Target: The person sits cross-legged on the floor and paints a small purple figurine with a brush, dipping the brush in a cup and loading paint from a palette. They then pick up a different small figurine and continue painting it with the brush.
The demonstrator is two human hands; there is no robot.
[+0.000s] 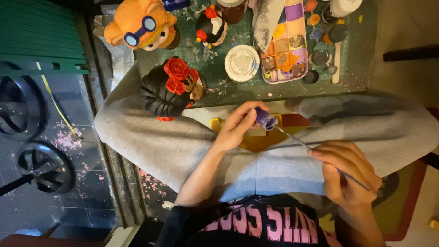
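Brush tip at a small purple piece held over the lap.

The left hand (238, 126) pinches a small purple piece (265, 120), rounded, glossy with wet paint, above grey-trousered knees. The right hand (347, 171) grips a thin paintbrush (315, 151) closed-fingered, bristles touching the piece. A paint palette (286, 43) and a black figurine with red roses (171, 89) lie beyond.

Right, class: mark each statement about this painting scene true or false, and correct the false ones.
1. The left hand holds a small purple pot. True.
2. The right hand holds scissors. False: it holds a thin paintbrush.
3. The paint palette lies on the green mat. True.
4. The black figurine has blue flowers. False: they are red.
5. The brush tip is at the pot's mouth. True.
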